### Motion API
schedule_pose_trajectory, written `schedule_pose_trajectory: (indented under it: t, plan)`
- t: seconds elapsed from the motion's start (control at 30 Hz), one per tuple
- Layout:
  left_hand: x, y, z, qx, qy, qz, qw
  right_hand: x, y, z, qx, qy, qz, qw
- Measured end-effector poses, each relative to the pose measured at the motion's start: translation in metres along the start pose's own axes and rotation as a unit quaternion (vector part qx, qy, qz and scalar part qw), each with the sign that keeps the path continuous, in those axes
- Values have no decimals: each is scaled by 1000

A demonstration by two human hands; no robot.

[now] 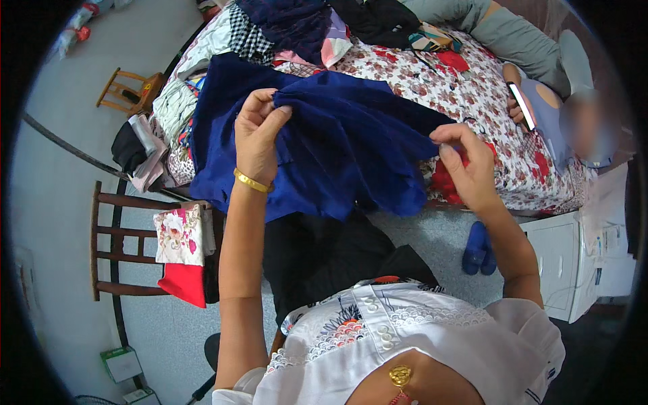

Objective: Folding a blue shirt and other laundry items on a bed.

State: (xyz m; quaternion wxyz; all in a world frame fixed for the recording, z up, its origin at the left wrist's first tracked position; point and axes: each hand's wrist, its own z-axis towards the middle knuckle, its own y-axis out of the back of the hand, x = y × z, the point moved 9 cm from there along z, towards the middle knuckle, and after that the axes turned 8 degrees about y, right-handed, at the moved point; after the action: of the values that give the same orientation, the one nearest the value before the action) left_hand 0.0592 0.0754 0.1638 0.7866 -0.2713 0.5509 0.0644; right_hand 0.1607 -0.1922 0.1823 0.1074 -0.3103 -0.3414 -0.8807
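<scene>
A dark blue cloth garment (324, 147) is spread over the near edge of the bed and hangs down over the lap. My left hand (260, 121) pinches its upper edge between thumb and fingers, a gold-coloured bracelet on the wrist. At the garment's right corner, my right hand (463, 159) pinches the fabric between thumb and forefinger. Folds run through the cloth between both hands. The garment's exact kind cannot be told.
Piled clothes (283, 25) lie on the floral bedsheet (486, 101). Another person (547, 121) lies at the right with a phone. A wooden chair (126, 232) holds folded cloths at left; a white cabinet (554, 263) and blue slippers (476, 248) are at right.
</scene>
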Motion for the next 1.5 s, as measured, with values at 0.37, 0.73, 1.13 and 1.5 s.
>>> schedule_pose_trajectory:
  t: [0.37,0.73,1.13,1.5]
  plan:
    - [7,-53,-30,105,47,93,989,37,-77,39,140,40,10,989]
    - [11,-40,-41,62,77,81,992,62,-99,35,125,151,5,981]
    - [-1,-41,-27,111,53,165,979,72,-99,28,239,134,27,961]
    - [23,-52,-30,174,179,146,957,56,-96,30,248,65,91,962]
